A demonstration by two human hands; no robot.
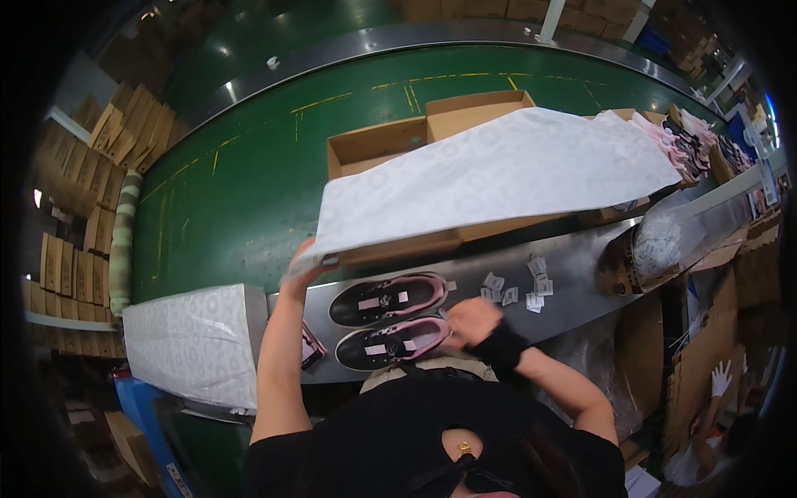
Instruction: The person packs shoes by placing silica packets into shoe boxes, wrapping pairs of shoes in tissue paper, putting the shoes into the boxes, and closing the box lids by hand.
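My left hand (300,264) grips the corner of a large white patterned sheet of wrapping paper (498,170) and holds it spread over an open cardboard shoe box (390,143) on the green belt. My right hand (473,321), with a black wrist band, rests at the toe end of the nearer of two black and pink sneakers (392,343). The other sneaker (386,299) lies just beyond it, both on a metal counter (573,257).
Small white packets (531,290) lie scattered on the counter. A stack of white patterned paper (195,340) sits at the left. More pink shoes (677,137) lie far right. Folded cartons (124,124) are piled at the left. Another person's gloved hand (721,378) shows low right.
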